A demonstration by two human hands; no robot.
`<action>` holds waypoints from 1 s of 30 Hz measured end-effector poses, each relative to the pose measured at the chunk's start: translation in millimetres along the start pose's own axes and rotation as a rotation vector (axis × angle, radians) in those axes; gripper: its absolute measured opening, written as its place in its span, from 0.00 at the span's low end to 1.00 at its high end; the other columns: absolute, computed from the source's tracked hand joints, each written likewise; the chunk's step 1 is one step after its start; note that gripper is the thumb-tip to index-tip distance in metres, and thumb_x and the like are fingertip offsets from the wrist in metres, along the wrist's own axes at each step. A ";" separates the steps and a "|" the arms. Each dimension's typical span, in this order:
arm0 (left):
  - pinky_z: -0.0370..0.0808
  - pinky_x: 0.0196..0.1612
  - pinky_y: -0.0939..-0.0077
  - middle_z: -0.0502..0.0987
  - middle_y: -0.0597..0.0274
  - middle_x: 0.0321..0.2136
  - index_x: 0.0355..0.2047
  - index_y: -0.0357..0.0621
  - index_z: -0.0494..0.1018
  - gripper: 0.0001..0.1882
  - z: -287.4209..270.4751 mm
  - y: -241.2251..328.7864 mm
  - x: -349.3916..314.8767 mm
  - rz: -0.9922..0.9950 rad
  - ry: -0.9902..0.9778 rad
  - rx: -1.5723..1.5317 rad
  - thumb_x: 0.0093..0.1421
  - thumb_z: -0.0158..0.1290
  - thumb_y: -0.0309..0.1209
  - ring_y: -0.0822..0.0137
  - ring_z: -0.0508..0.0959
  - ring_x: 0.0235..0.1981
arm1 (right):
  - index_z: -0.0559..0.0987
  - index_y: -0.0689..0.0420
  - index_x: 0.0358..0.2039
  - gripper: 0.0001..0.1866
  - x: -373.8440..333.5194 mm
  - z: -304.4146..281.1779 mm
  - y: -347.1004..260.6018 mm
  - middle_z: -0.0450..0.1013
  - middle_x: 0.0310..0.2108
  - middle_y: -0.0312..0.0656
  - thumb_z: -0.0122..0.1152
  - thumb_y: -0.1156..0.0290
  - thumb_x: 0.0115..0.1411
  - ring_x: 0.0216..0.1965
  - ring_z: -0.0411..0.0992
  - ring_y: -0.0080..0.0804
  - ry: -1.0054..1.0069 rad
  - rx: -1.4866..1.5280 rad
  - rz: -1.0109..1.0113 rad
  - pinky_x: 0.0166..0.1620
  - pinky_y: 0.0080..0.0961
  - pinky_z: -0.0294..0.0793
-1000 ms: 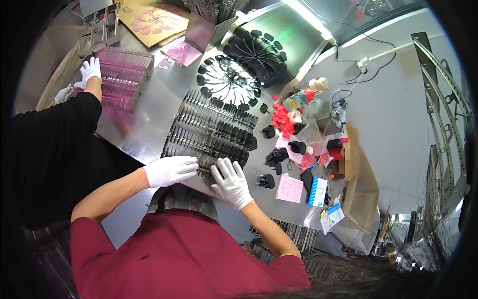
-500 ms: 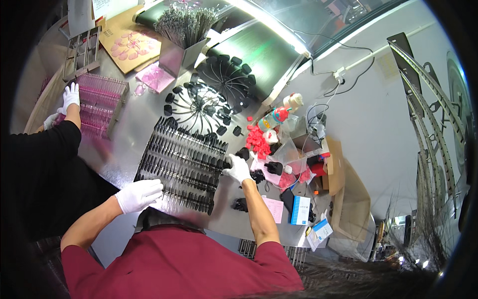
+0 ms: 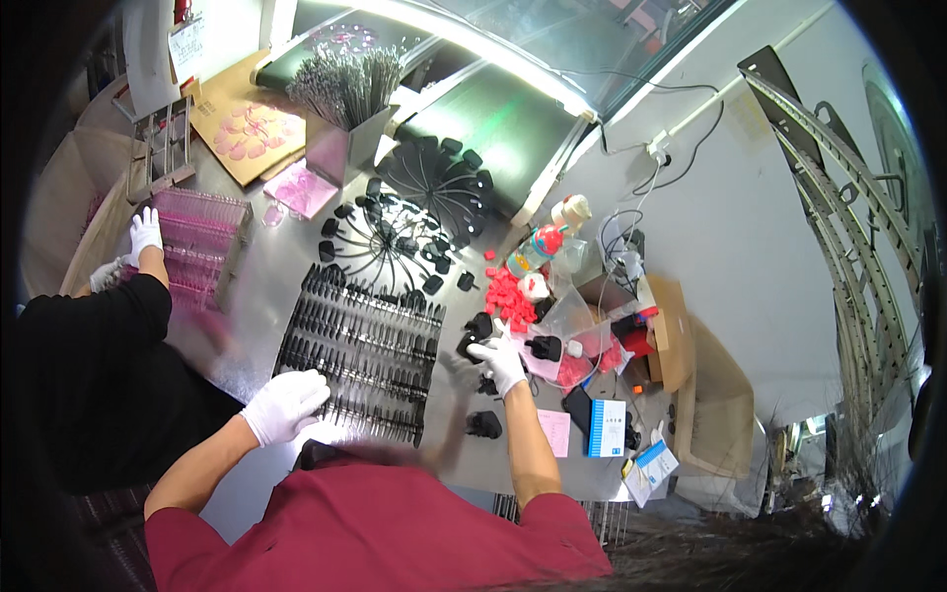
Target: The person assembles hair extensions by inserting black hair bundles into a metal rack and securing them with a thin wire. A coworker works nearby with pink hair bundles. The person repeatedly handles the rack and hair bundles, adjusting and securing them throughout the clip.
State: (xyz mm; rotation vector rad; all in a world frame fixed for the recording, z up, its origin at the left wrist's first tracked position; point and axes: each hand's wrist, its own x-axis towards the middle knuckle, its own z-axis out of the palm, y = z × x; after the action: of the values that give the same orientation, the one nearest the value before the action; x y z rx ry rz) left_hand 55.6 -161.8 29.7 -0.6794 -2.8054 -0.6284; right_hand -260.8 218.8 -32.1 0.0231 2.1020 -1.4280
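A metal rack (image 3: 360, 357) lies in front of me, with rows of slim black pieces standing in it. My left hand (image 3: 286, 407), in a white glove, is at its lower left corner. Those fingers are curled together, and what they hold, if anything, is hidden. To the right of the rack, my gloved right hand (image 3: 501, 361) reaches over loose black pieces (image 3: 478, 327), its fingers apart. I see nothing held in it. Another dark cluster (image 3: 483, 424) lies nearer me on the metal table (image 3: 449, 395).
Black parts fan out in rings (image 3: 390, 237) beyond the rack. Red pieces (image 3: 508, 296), a bottle (image 3: 535, 251) and a blue-white box (image 3: 606, 428) lie to the right. At left, a co-worker's gloved hand (image 3: 146, 230) is at a rack of pink pieces (image 3: 202, 242).
My right hand has left the rack's right edge and moved right to the loose black pieces. My left hand stays by the near left corner, its fingers more curled. The view has shifted slightly.
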 end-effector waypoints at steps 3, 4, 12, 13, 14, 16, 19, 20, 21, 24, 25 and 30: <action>0.75 0.58 0.48 0.77 0.43 0.52 0.54 0.37 0.74 0.36 -23.4 18.1 18.1 -0.002 0.044 -0.002 0.46 0.71 0.39 0.41 0.77 0.55 | 0.80 0.46 0.52 0.16 16.2 10.8 6.8 0.79 0.37 0.32 0.67 0.72 0.64 0.27 0.75 0.27 -0.007 0.855 0.003 0.26 0.28 0.75; 0.75 0.55 0.47 0.77 0.43 0.50 0.53 0.36 0.75 0.36 -37.4 29.8 34.7 -0.023 0.052 -0.031 0.46 0.71 0.41 0.40 0.78 0.51 | 0.80 0.43 0.51 0.14 18.1 10.9 15.5 0.80 0.40 0.31 0.67 0.69 0.66 0.31 0.76 0.28 0.048 0.929 -0.009 0.30 0.31 0.79; 0.80 0.35 0.62 0.84 0.53 0.28 0.52 0.36 0.77 0.19 28.4 51.1 173.6 -0.651 0.361 -0.598 0.72 0.54 0.40 0.60 0.85 0.30 | 0.81 0.61 0.47 0.13 -119.7 124.1 -79.5 0.80 0.38 0.41 0.59 0.62 0.75 0.35 0.77 0.30 -0.098 0.215 -0.281 0.40 0.26 0.76; 0.80 0.33 0.63 0.83 0.56 0.25 0.48 0.36 0.79 0.17 30.6 51.3 177.6 -0.616 0.406 -0.515 0.72 0.54 0.39 0.63 0.85 0.27 | 0.81 0.62 0.46 0.15 -129.4 116.3 -93.0 0.80 0.36 0.44 0.58 0.61 0.75 0.35 0.78 0.36 0.007 -0.085 -0.317 0.41 0.30 0.77; 0.80 0.32 0.64 0.83 0.55 0.25 0.48 0.36 0.78 0.17 21.1 52.9 178.6 -0.667 0.324 -0.672 0.72 0.54 0.39 0.64 0.84 0.26 | 0.78 0.65 0.52 0.22 -119.9 105.5 -74.3 0.79 0.42 0.55 0.62 0.57 0.73 0.43 0.78 0.53 0.287 -0.523 -0.757 0.46 0.41 0.78; 0.79 0.30 0.67 0.84 0.53 0.25 0.46 0.36 0.78 0.17 -0.5 55.2 173.1 -0.781 0.150 -0.978 0.73 0.54 0.40 0.65 0.84 0.23 | 0.71 0.66 0.63 0.37 -138.4 91.4 -99.6 0.73 0.55 0.59 0.72 0.55 0.62 0.54 0.74 0.59 0.371 -0.652 -0.941 0.54 0.50 0.75; 0.78 0.30 0.69 0.83 0.55 0.26 0.42 0.36 0.79 0.17 12.4 50.6 167.8 -0.740 0.178 -1.003 0.73 0.53 0.41 0.68 0.82 0.23 | 0.75 0.62 0.63 0.39 -156.8 88.9 -146.3 0.74 0.50 0.51 0.77 0.58 0.53 0.49 0.77 0.50 0.120 -0.833 -1.177 0.50 0.43 0.80; 0.78 0.32 0.68 0.84 0.56 0.28 0.42 0.35 0.79 0.18 18.1 45.9 169.1 -0.656 0.246 -0.922 0.74 0.52 0.41 0.67 0.82 0.27 | 0.76 0.60 0.62 0.38 -156.7 91.7 -146.6 0.75 0.47 0.49 0.77 0.58 0.53 0.46 0.78 0.47 0.119 -0.888 -1.167 0.48 0.40 0.80; 0.77 0.35 0.67 0.84 0.59 0.29 0.42 0.35 0.79 0.19 20.9 43.3 166.6 -0.696 0.223 -0.981 0.75 0.51 0.41 0.66 0.82 0.30 | 0.77 0.59 0.61 0.36 -156.5 93.5 -144.0 0.77 0.44 0.46 0.76 0.59 0.54 0.44 0.79 0.44 0.115 -0.943 -1.157 0.46 0.38 0.81; 0.78 0.38 0.68 0.85 0.57 0.34 0.52 0.37 0.79 0.19 24.2 44.3 151.7 -0.627 0.290 -1.038 0.75 0.50 0.40 0.69 0.82 0.33 | 0.77 0.60 0.63 0.37 -146.1 101.4 -129.2 0.81 0.40 0.46 0.76 0.56 0.57 0.38 0.82 0.43 0.131 -0.719 -1.114 0.42 0.37 0.83; 0.79 0.39 0.69 0.86 0.56 0.37 0.56 0.37 0.79 0.20 29.8 45.0 146.3 -0.536 0.364 -1.043 0.75 0.50 0.40 0.70 0.82 0.35 | 0.76 0.60 0.63 0.37 -142.8 105.6 -125.3 0.82 0.41 0.46 0.76 0.55 0.57 0.37 0.83 0.44 0.139 -0.642 -1.104 0.41 0.37 0.84; 0.79 0.42 0.67 0.84 0.49 0.40 0.54 0.30 0.77 0.23 32.9 40.2 124.9 -0.656 0.199 -1.090 0.75 0.51 0.41 0.68 0.81 0.38 | 0.75 0.49 0.67 0.37 -141.7 116.1 -126.1 0.80 0.54 0.49 0.73 0.50 0.59 0.42 0.84 0.45 0.000 -0.697 -1.035 0.42 0.34 0.85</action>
State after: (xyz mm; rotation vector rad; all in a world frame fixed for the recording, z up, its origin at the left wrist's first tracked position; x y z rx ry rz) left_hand -37.7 -65.8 49.0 0.2478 -2.2573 -2.2240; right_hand -132.5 109.3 112.8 -1.5003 2.6069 -1.0200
